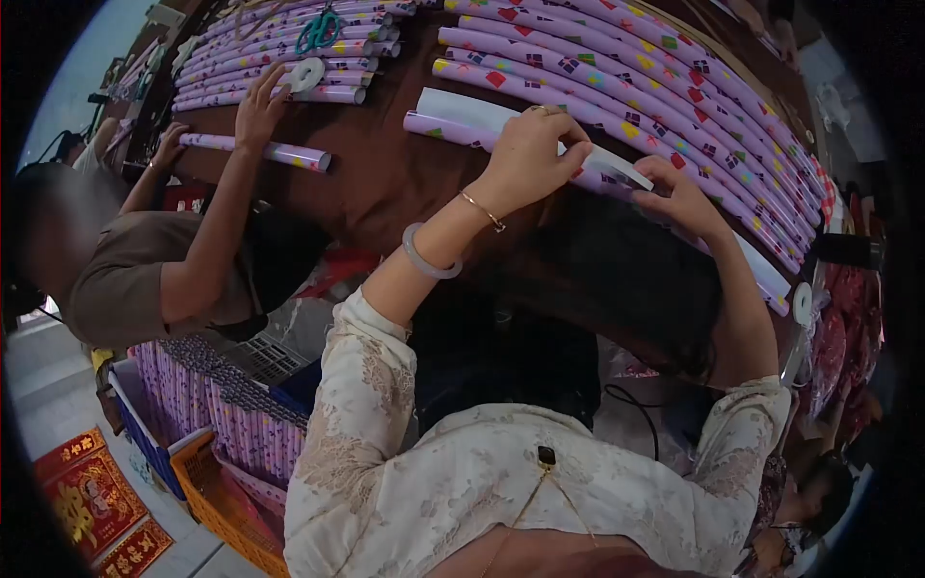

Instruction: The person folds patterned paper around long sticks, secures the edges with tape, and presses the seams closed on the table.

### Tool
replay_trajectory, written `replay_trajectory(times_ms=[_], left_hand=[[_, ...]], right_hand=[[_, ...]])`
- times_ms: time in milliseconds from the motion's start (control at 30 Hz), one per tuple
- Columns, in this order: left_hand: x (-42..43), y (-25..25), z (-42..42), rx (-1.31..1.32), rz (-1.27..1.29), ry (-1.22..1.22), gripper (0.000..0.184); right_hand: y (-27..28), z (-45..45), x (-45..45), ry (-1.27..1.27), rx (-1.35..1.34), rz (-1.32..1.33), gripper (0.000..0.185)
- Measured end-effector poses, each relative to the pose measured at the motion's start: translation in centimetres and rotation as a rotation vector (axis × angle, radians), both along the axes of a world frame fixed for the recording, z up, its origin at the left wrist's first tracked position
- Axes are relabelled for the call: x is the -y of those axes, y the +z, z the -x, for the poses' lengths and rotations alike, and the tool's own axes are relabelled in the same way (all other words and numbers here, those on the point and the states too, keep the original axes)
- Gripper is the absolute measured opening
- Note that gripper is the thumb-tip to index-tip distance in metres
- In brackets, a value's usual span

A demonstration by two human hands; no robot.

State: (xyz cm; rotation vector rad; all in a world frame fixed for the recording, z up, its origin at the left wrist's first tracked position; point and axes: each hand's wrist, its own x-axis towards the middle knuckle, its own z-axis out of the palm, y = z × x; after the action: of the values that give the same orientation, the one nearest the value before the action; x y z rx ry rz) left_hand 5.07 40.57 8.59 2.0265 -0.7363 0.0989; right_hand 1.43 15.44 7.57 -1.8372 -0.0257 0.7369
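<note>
A lilac printed wrapping paper roll lies across the table in front of me, its white inner side showing along a loose edge. My left hand is over its middle, thumb and fingers closed together; what they pinch is hidden. My right hand grips the right end of a white tape roll, seen nearly edge-on just above the paper. The tape roll's left end comes close to my left fingertips.
Several finished paper rolls lie side by side beyond my hands. At left, a co-worker's hand is at another tape roll, near teal scissors. An orange crate and upright rolls stand below. A tape roll is at right.
</note>
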Motion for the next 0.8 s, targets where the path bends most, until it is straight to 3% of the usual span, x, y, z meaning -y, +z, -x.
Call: replay_trajectory(times_ms=[300,400,533,633,800], left_hand=[[-5.5,2.5,-1.8,0.054,-0.082,0.086,0.016],[-7.4,2.4,-2.9,0.200,-0.084,0.195,0.016],[-10.1,1.5,-4.8,0.045,-0.156,0.301,0.021],[-11.4,0.4,-6.5,-0.048,-0.284,0.352,0.024],[-12.0,-1.6,-8.3,0.029,-0.476,0.392,0.027]], right_hand=[[1.9,-2.0,-2.4,0.251,0.524,0.355,0.034],[2.0,-2.5,-2.1,0.238,0.559,0.513,0.036],[1.8,-2.5,-1.3,0.135,0.474,0.422,0.035],[0.6,-2.1,-0.4,-0.008,0.322,0.188,0.037],[-1.5,-2.0,1.4,-0.030,0.282,0.102,0.036]])
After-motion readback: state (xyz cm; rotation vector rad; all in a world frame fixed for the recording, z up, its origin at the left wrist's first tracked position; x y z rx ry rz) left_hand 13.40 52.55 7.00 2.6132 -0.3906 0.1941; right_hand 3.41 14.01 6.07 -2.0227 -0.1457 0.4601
